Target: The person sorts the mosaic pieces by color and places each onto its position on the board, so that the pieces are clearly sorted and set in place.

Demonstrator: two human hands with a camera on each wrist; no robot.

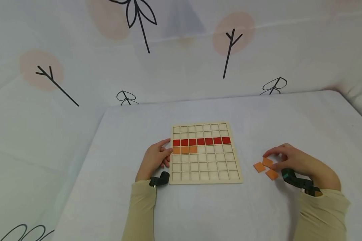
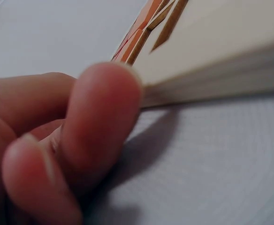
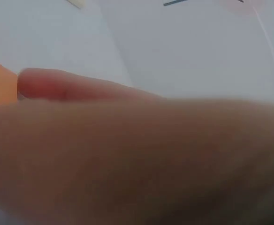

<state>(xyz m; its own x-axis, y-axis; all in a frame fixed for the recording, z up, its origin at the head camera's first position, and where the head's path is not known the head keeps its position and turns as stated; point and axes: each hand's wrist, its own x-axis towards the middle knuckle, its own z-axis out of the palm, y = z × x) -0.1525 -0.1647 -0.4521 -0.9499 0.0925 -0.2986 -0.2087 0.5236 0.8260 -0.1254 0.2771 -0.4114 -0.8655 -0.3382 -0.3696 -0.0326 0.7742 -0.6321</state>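
My left hand rests against the left edge of a pale wooden grid board. Its index finger and thumb touch that edge, while the other fingers curl below. In the left wrist view, a fingertip meets the board's side. A full row of red tiles lies across the grid. Under it, three orange tiles fill the left cells. To the right of the board, my right hand pinches an orange tile between thumb and index finger, at the table.
Two more loose orange square tiles, one to the left and one nearer me, lie beside the pinched one. A white cloth covers the table. Behind it hangs a patterned fabric. Each wrist wears a small black camera.
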